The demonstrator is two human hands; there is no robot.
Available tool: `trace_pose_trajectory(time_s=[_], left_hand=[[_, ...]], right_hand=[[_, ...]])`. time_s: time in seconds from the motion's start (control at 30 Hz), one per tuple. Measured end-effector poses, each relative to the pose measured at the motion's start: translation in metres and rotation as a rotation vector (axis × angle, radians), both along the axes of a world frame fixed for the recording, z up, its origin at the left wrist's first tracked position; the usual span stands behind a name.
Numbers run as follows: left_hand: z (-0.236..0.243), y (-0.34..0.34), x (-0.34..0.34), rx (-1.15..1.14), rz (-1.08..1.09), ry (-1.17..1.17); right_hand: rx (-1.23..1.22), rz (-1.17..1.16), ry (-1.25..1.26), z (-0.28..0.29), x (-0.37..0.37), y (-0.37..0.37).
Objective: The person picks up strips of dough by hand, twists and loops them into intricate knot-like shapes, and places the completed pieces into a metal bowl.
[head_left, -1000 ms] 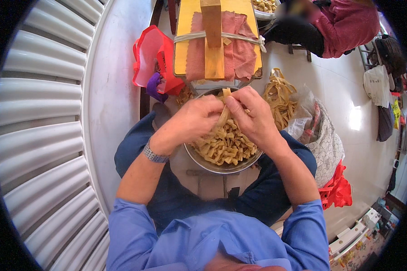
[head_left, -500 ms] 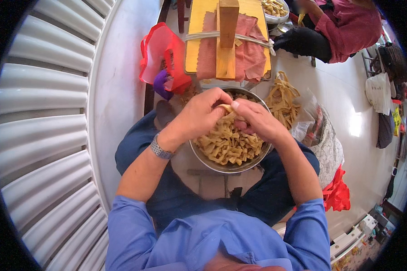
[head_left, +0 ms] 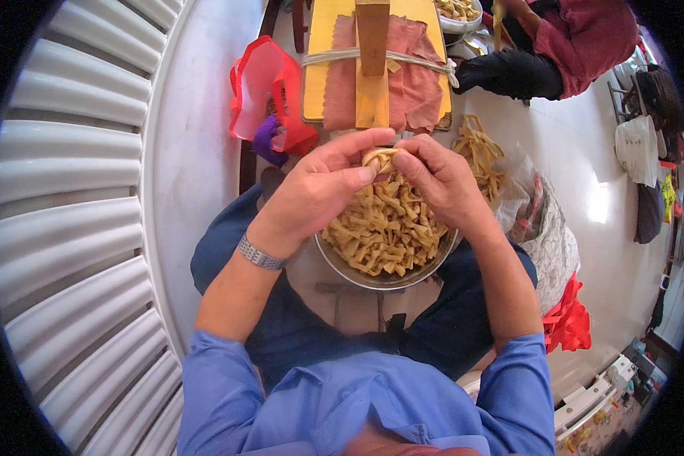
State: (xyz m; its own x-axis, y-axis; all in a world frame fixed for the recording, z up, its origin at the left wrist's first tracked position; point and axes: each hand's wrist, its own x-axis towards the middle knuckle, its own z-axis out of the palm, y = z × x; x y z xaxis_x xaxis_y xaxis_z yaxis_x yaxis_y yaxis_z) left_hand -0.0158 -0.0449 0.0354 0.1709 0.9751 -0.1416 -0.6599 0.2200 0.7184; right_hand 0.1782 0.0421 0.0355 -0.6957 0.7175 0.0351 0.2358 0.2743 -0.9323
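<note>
Above a round metal bowl (head_left: 390,287), my two hands hold a looped tan strip (head_left: 381,158) that looks like tofu skin. My left hand (head_left: 311,190) grips the loop's left side near the thumb tip, its upper fingers stretched over it. Thumb and bent fingers of my right hand (head_left: 442,178) pinch the other side. Short knotted tofu-skin pieces (head_left: 387,224) fill the bowl below, which sits between my knees. Long loose strips (head_left: 479,152) lie in a heap beyond my right hand, beside the bowl.
Ahead stands a yellow board (head_left: 313,91) with a reddish cloth (head_left: 414,83), a wooden bar and white cord. A red bag (head_left: 254,76) is at its left. Right of me are a patterned bag (head_left: 555,251) and red plastic (head_left: 568,319). Another person (head_left: 585,45) sits far right near a white bowl (head_left: 460,24).
The strip between my hands now shows as a rounded loop. My left fingers have straightened and spread, and both hands have shifted slightly, uncovering more of the bowl's pieces.
</note>
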Motion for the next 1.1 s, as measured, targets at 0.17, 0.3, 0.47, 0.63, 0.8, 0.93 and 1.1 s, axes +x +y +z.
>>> trace_pose_trajectory(time_s=[0.17, 0.3, 0.47, 0.63, 0.8, 0.93, 1.1], left_hand=[[-0.013, 0.003, 0.005, 0.104, 0.023, 0.649], [-0.016, 0.001, 0.012, 0.296, 0.09, 0.949], [-0.014, -0.007, 0.023, 0.256, 0.119, 0.958], [-0.018, -0.005, 0.018, 0.433, 0.247, 1.268], [-0.015, -0.008, 0.0, 0.446, 0.281, 1.337], [0.0, -0.008, -0.01, 0.029, 0.083, 1.071], [-0.002, -0.006, -0.022, 0.25, -0.038, 1.086]], right_hand=[[-0.252, 0.008, -0.017, -0.008, 0.003, -0.005], [-0.515, 0.048, 0.019, -0.005, 0.002, -0.005], [-0.581, 0.104, 0.073, -0.002, -0.006, -0.018], [-0.658, 0.192, 0.105, -0.006, -0.004, -0.021], [-0.651, 0.107, -0.099, 0.013, 0.002, -0.009], [-0.523, 0.106, -0.135, 0.001, 0.012, -0.003], [-0.249, 0.083, -0.153, -0.001, 0.008, -0.006]])
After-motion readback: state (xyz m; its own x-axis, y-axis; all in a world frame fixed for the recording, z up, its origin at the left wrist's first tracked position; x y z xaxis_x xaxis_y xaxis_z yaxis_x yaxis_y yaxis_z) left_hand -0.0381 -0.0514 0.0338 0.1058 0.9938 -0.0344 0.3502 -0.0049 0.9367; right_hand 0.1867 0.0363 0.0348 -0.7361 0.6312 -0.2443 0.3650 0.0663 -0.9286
